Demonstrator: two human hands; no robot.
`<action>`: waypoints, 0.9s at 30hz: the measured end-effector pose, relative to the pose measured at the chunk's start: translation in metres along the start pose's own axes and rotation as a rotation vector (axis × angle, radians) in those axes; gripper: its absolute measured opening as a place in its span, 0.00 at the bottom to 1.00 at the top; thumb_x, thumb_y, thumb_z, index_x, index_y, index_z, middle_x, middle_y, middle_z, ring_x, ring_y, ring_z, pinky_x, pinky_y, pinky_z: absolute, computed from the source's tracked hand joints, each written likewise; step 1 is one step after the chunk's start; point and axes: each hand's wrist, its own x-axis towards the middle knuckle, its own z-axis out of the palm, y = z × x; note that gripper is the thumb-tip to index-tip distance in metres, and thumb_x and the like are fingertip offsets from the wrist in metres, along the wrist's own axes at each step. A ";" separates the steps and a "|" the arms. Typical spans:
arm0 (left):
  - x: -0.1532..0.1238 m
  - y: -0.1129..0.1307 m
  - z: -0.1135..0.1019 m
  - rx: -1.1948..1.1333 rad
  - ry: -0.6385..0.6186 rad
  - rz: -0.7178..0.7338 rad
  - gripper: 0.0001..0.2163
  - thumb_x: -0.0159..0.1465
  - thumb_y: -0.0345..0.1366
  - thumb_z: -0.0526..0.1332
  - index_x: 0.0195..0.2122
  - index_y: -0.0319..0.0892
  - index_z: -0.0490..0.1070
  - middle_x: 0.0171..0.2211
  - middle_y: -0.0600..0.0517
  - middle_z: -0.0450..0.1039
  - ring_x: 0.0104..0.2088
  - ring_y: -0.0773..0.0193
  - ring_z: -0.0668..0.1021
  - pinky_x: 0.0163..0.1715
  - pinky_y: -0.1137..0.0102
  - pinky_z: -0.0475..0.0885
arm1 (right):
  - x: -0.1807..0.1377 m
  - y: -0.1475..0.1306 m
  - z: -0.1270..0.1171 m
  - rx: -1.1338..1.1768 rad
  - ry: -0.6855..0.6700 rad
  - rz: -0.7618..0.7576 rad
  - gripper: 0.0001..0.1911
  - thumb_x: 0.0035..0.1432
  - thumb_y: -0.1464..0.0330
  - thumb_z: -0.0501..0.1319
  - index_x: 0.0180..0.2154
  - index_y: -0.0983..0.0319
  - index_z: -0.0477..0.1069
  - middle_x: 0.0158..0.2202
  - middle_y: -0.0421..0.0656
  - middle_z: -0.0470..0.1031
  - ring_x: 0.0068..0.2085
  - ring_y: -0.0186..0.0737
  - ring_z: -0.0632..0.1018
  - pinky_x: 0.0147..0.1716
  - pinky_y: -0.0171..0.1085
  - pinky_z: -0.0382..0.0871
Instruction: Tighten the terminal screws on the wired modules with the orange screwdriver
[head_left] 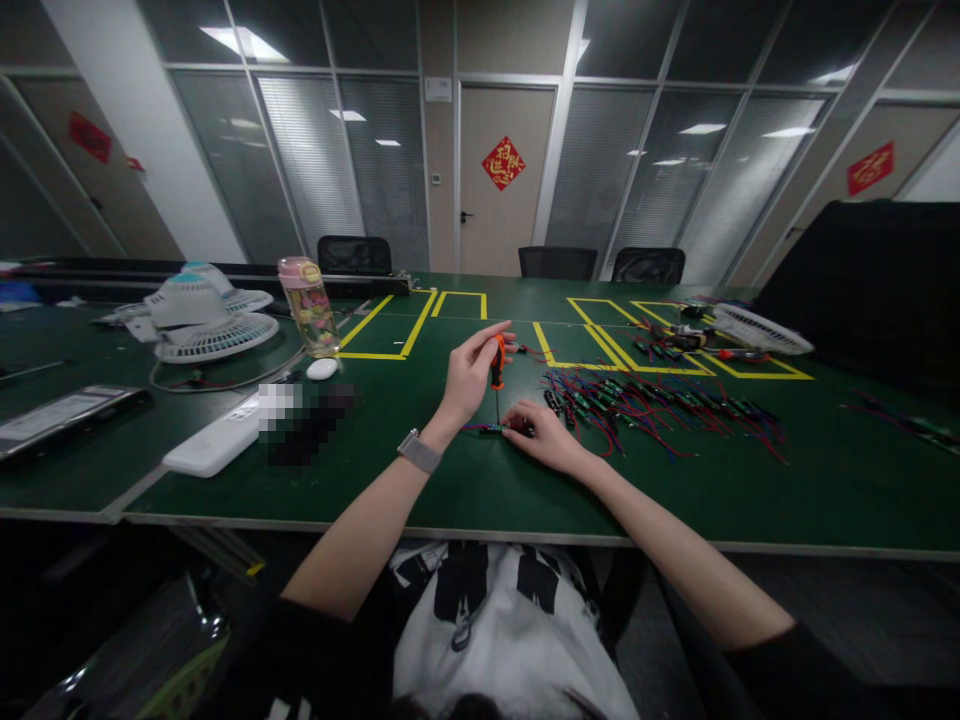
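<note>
My left hand [469, 375] is closed round the orange-and-black handle of a small screwdriver [497, 372], held upright with its tip down on a small wired part [495, 428] lying on the green table [480, 490]. A watch sits on that wrist. My right hand [541, 433] rests on the table just right of the tip, its fingers pinched on the small part and holding it down. A pile of similar small parts with red, blue and black wires [652, 405] lies to the right of both hands.
Yellow tape rectangles [450, 310] mark the table's far half. At the left stand white fan parts [206, 315], a pink-lidded bottle [309, 305], a white power strip [217, 440] and a flat device [60, 412]. A fan grille [757, 328] lies at the right. Office chairs stand behind.
</note>
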 end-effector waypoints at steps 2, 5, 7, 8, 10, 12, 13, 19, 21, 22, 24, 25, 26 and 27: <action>-0.001 0.001 0.000 0.058 0.020 0.017 0.12 0.63 0.37 0.58 0.46 0.42 0.73 0.39 0.48 0.76 0.35 0.66 0.77 0.36 0.71 0.74 | 0.000 0.001 0.000 0.005 0.004 -0.004 0.03 0.54 0.74 0.61 0.33 0.63 0.71 0.29 0.40 0.67 0.30 0.34 0.70 0.31 0.34 0.65; -0.001 0.003 0.000 0.184 0.063 0.086 0.10 0.59 0.37 0.63 0.41 0.42 0.76 0.37 0.49 0.74 0.34 0.68 0.76 0.32 0.75 0.71 | 0.000 0.002 0.001 0.007 0.008 -0.012 0.03 0.54 0.74 0.61 0.33 0.63 0.71 0.29 0.40 0.67 0.30 0.34 0.70 0.31 0.34 0.65; -0.001 0.003 -0.001 0.205 0.067 0.102 0.09 0.60 0.37 0.62 0.41 0.43 0.76 0.40 0.48 0.73 0.37 0.67 0.76 0.32 0.75 0.71 | -0.001 0.003 0.001 0.006 0.006 -0.017 0.03 0.54 0.74 0.60 0.33 0.63 0.71 0.29 0.40 0.67 0.30 0.34 0.70 0.31 0.34 0.65; -0.001 0.002 -0.001 0.191 0.058 0.099 0.10 0.61 0.37 0.61 0.42 0.44 0.76 0.42 0.48 0.73 0.38 0.66 0.76 0.34 0.75 0.71 | -0.001 0.003 0.001 0.007 0.006 -0.018 0.03 0.54 0.74 0.60 0.33 0.63 0.71 0.30 0.40 0.67 0.30 0.34 0.70 0.31 0.34 0.65; 0.000 0.001 -0.001 0.123 0.023 0.067 0.12 0.64 0.37 0.56 0.45 0.45 0.75 0.45 0.48 0.74 0.41 0.65 0.77 0.38 0.72 0.72 | -0.001 0.004 0.001 0.011 0.006 -0.015 0.03 0.54 0.74 0.60 0.33 0.63 0.71 0.30 0.40 0.67 0.30 0.34 0.71 0.31 0.34 0.65; 0.000 -0.001 -0.001 0.041 -0.002 0.025 0.14 0.65 0.36 0.54 0.49 0.44 0.73 0.45 0.47 0.75 0.41 0.64 0.77 0.41 0.68 0.73 | -0.001 0.003 0.000 0.012 0.006 -0.010 0.03 0.54 0.74 0.60 0.33 0.63 0.71 0.30 0.40 0.67 0.30 0.34 0.71 0.31 0.34 0.65; 0.000 -0.001 -0.001 0.020 -0.003 0.010 0.14 0.65 0.36 0.54 0.50 0.43 0.72 0.43 0.47 0.76 0.40 0.64 0.78 0.42 0.68 0.73 | -0.001 0.003 0.000 0.010 0.006 -0.008 0.03 0.54 0.74 0.60 0.33 0.63 0.71 0.30 0.40 0.67 0.30 0.34 0.71 0.31 0.34 0.65; -0.001 0.003 -0.001 0.220 0.086 0.104 0.09 0.60 0.36 0.62 0.41 0.44 0.76 0.39 0.49 0.73 0.36 0.67 0.76 0.35 0.73 0.72 | -0.001 0.002 0.000 0.000 0.005 -0.011 0.03 0.54 0.73 0.60 0.33 0.63 0.71 0.30 0.40 0.67 0.30 0.34 0.70 0.31 0.34 0.65; -0.001 0.003 -0.001 0.234 0.089 0.108 0.09 0.61 0.35 0.60 0.41 0.45 0.77 0.42 0.48 0.73 0.39 0.66 0.75 0.37 0.73 0.72 | -0.001 0.002 0.000 0.002 0.006 -0.011 0.03 0.54 0.73 0.60 0.33 0.63 0.71 0.30 0.40 0.67 0.30 0.34 0.70 0.31 0.33 0.65; -0.001 0.003 -0.001 0.219 0.079 0.099 0.10 0.63 0.35 0.58 0.43 0.45 0.76 0.43 0.48 0.73 0.40 0.66 0.76 0.39 0.72 0.72 | -0.001 0.002 0.000 0.002 0.006 -0.010 0.03 0.54 0.73 0.60 0.33 0.63 0.71 0.30 0.40 0.67 0.30 0.34 0.70 0.31 0.33 0.65; 0.000 0.001 -0.001 0.153 0.043 0.067 0.13 0.65 0.34 0.54 0.47 0.45 0.74 0.46 0.48 0.74 0.43 0.65 0.76 0.42 0.69 0.71 | -0.001 0.003 0.001 0.004 0.007 -0.007 0.03 0.54 0.74 0.60 0.34 0.63 0.71 0.30 0.40 0.67 0.30 0.34 0.70 0.31 0.33 0.65; 0.000 0.001 -0.001 0.115 0.026 0.050 0.13 0.65 0.34 0.54 0.48 0.44 0.73 0.46 0.47 0.75 0.43 0.64 0.77 0.44 0.68 0.71 | -0.001 0.002 0.001 0.006 0.007 -0.005 0.04 0.54 0.74 0.60 0.34 0.63 0.71 0.30 0.40 0.67 0.30 0.34 0.70 0.31 0.33 0.65; 0.000 0.000 -0.001 0.085 0.016 0.036 0.14 0.65 0.34 0.54 0.49 0.43 0.72 0.45 0.47 0.75 0.43 0.64 0.77 0.44 0.67 0.71 | -0.001 0.002 0.000 0.007 0.005 -0.004 0.04 0.54 0.74 0.60 0.34 0.63 0.71 0.30 0.40 0.67 0.30 0.34 0.70 0.31 0.33 0.65; 0.000 -0.001 -0.001 0.071 0.015 0.029 0.14 0.64 0.34 0.56 0.49 0.43 0.72 0.44 0.47 0.76 0.42 0.64 0.78 0.44 0.67 0.72 | -0.001 0.002 0.000 0.008 0.005 -0.003 0.03 0.54 0.74 0.60 0.33 0.63 0.71 0.30 0.40 0.67 0.30 0.34 0.70 0.31 0.33 0.65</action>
